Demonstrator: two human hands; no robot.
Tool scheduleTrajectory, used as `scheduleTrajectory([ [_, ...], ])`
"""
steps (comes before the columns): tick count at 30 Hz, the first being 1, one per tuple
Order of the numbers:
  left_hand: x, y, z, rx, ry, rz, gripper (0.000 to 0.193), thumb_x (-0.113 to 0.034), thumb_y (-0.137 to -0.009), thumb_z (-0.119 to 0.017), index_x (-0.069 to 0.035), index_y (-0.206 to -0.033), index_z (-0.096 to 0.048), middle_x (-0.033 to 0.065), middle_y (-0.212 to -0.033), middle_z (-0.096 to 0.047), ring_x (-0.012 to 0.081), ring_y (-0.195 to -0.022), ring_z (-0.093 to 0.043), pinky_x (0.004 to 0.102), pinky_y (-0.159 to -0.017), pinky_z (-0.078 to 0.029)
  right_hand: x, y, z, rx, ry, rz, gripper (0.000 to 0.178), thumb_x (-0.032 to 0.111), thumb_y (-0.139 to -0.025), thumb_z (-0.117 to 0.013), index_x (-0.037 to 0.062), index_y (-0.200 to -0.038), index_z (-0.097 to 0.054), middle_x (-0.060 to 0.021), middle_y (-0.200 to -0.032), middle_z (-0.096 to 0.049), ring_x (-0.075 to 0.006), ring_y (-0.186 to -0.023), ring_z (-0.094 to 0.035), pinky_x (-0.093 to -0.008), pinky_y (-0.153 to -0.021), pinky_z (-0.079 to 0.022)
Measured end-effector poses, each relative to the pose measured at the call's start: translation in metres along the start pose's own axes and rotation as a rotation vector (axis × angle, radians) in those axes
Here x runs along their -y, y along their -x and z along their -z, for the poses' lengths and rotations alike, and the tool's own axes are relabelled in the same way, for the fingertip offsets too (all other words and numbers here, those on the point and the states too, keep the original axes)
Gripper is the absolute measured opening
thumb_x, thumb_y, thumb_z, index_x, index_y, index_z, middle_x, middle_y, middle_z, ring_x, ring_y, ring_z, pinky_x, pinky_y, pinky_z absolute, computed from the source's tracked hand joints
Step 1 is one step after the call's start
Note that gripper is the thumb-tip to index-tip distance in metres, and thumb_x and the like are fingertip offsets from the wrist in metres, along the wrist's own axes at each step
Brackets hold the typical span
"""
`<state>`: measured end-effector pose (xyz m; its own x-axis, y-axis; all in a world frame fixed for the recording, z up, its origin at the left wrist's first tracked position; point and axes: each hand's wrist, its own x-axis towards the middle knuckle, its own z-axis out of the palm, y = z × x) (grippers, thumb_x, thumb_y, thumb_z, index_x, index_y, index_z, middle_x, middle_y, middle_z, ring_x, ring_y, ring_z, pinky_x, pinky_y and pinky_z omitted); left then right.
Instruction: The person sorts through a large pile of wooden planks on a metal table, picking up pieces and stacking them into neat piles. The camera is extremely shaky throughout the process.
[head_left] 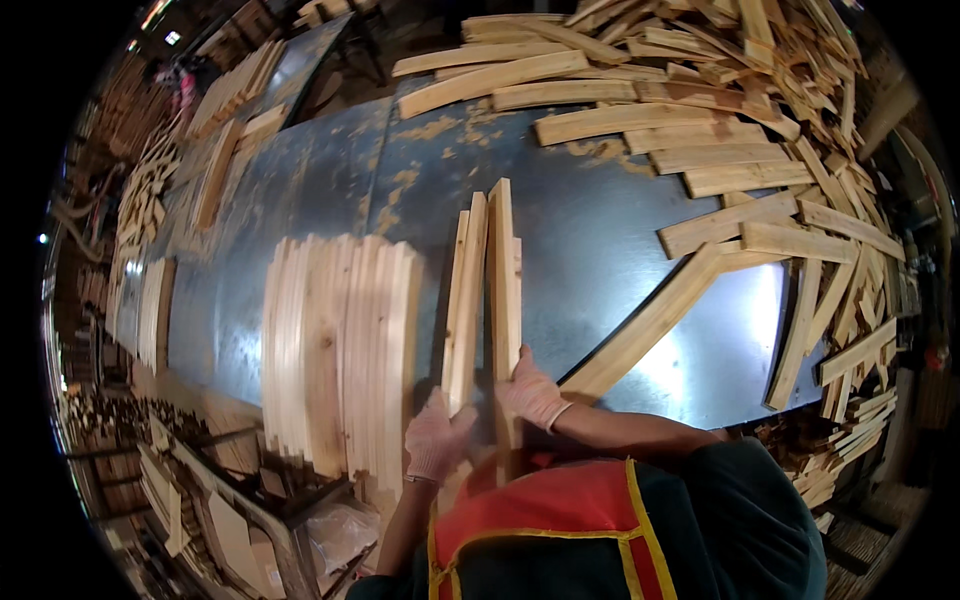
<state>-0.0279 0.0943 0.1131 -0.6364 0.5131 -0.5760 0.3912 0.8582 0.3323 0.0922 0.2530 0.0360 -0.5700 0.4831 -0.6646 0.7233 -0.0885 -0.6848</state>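
Both my hands wear pale pinkish work gloves and are closed on narrow wooden boards at the near edge of a metal-topped table (pixel 590 240). My left hand (pixel 438 435) grips the lower end of the left wooden boards (pixel 466 300), which stand on edge side by side. In my right hand (pixel 533 392) are the right wooden boards (pixel 503 300), with one long board in front and part of another behind it. A thin gap separates the two sets. Just left of them sits a neat row of boards (pixel 340 350), packed side by side.
A loose heap of boards (pixel 720 130) covers the table's far right. One board (pixel 650 320) slants toward my right forearm. Smaller board stacks (pixel 157 310) stand at the left. A wooden frame (pixel 245 515) with a clear plastic bag (pixel 342 530) is below the table's left edge.
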Motion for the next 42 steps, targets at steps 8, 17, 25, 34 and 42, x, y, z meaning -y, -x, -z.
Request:
scheduleTrajectory([
  [8,0.075,-0.019,-0.016,-0.546,-0.103,-0.282,0.077,-0.056,-0.098,-0.062,-0.003,-0.153,-0.053,0.0213,-0.159,-0.051,0.0406,-0.15,-0.042,0.0506,-0.125,-0.031,-0.002,-0.033,-0.111,0.503,-0.115,0.399,0.096,0.027,-0.088,-0.08,-0.0026,-0.158,-0.021,-0.0181,-0.124,-0.065,-0.0264,-0.116,-0.06,-0.0359,-0.104,-0.047],
  [17,0.044,-0.049,-0.067,-0.658,-0.498,-0.312,0.087,-0.044,-0.081,-0.078,-0.005,-0.154,-0.051,0.0225,-0.162,-0.044,0.0452,-0.151,-0.038,0.0565,-0.126,-0.029,-0.084,-0.002,0.184,0.09,-0.932,0.288,0.013,0.015,-0.099,-0.071,0.0066,-0.109,-0.069,-0.0024,-0.109,-0.067,-0.0108,-0.087,-0.061,-0.0281,-0.073,-0.054],
  [25,-0.167,-0.007,-0.156,-0.176,-0.374,-0.658,0.108,-0.049,-0.067,-0.091,-0.007,-0.156,-0.047,0.0191,-0.145,-0.057,0.0417,-0.133,-0.055,0.0529,-0.112,-0.043,-0.25,-0.045,0.488,-1.021,-1.334,0.017,0.012,0.019,-0.098,-0.072,0.0119,-0.105,-0.065,-0.0022,-0.091,-0.061,-0.0165,-0.073,-0.06,-0.035,-0.064,-0.052],
  [34,-0.156,-0.009,-0.146,0.164,0.446,-0.405,0.069,-0.02,-0.083,-0.084,0.001,-0.145,-0.061,0.0106,-0.116,-0.073,0.0251,-0.104,-0.07,0.039,-0.087,-0.057,-0.291,-0.056,0.539,-0.887,-1.474,0.334,0.046,0.022,-0.092,-0.082,0.0038,-0.131,-0.064,-0.0084,-0.109,-0.071,-0.0221,-0.089,-0.068,-0.0386,-0.076,-0.059],
  [42,-0.228,-0.01,-0.117,0.351,0.895,-0.157,0.07,0.0,-0.095,-0.064,0.004,-0.161,-0.041,0.0128,-0.146,-0.061,0.0197,-0.121,-0.062,0.0304,-0.103,-0.05,-0.198,0.048,0.307,-0.488,-0.84,0.109,0.074,0.013,-0.084,-0.085,0.0032,-0.149,-0.052,-0.0048,-0.104,-0.066,-0.0164,-0.085,-0.065,-0.0329,-0.081,-0.057],
])
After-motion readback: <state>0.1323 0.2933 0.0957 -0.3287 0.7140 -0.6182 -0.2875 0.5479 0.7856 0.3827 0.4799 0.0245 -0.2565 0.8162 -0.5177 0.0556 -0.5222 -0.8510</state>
